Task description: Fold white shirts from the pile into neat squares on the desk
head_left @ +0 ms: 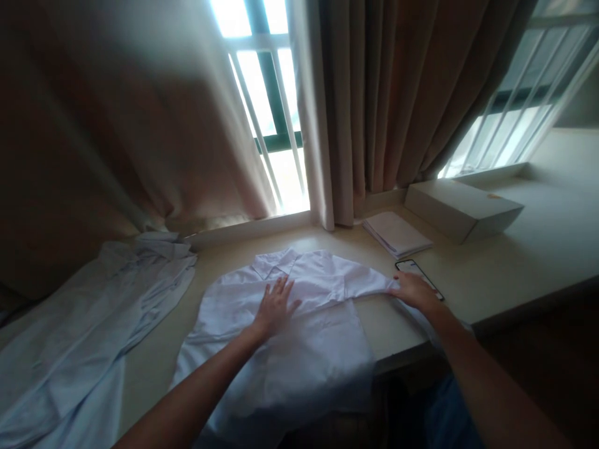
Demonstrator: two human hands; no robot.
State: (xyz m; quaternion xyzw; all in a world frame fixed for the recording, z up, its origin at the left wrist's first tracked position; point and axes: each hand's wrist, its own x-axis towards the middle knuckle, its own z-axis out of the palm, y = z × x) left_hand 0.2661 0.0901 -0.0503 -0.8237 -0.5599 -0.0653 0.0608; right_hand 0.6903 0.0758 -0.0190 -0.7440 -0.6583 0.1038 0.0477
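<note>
A white collared shirt [309, 340] lies spread on the pale counter, its collar toward the window and its lower part hanging over the front edge. My left hand [275, 307] rests on the shirt's chest just below the collar, fingers apart. One sleeve stretches out to the right. At that sleeve, my right hand [412, 290] has its fingers closed on the fabric, and part of the sleeve hangs down beneath my forearm. A phone [418, 274] lies right behind my right hand, partly covered by it.
More white shirts [116, 299] lie heaped on the left. Behind the phone sit a flat white folded item [397, 232] and a white box [463, 202]. Long curtains [365, 93] hang at the windows. The counter's front edge [528, 305] runs along the right.
</note>
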